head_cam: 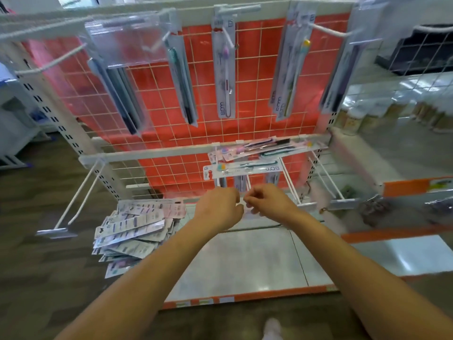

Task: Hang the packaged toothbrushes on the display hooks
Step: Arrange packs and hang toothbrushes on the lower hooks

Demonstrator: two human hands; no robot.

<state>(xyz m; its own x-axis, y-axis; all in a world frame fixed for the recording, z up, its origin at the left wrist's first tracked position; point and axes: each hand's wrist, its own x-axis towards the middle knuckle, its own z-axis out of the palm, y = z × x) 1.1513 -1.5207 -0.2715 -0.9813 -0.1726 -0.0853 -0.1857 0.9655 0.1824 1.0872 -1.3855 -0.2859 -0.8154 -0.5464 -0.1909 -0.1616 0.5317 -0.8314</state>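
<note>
As both bare forearms reach toward the foot of the red wire-grid panel [196, 94], the left hand [218, 207] and right hand [267, 202] meet just below its lower edge, fingers curled toward each other over a pale, blurred sliver; whether either hand actually pinches it cannot be told. Against the panel's upper half, long flat packaged toothbrushes [226, 69] in clear-fronted card hang from white hooks [228, 38], their long axes roughly vertical, brush heads uppermost. Low on the panel, one pack [242, 170] lies crosswise over white wire prongs [286, 175], its long axis level and its coloured brush head pointing toward the panel's left side; more packs [264, 147] sit jumbled on the white rail [147, 153] just above it. Below and left of the panel, a loose pile of packs [137, 229] lies printed backs up, fanned on a glossy white metal shelf [232, 261] trimmed with an orange strip [245, 296]. Left of the panel stands a slotted white upright [49, 111]; beneath it all runs dark wood-pattern flooring [44, 278].
</note>
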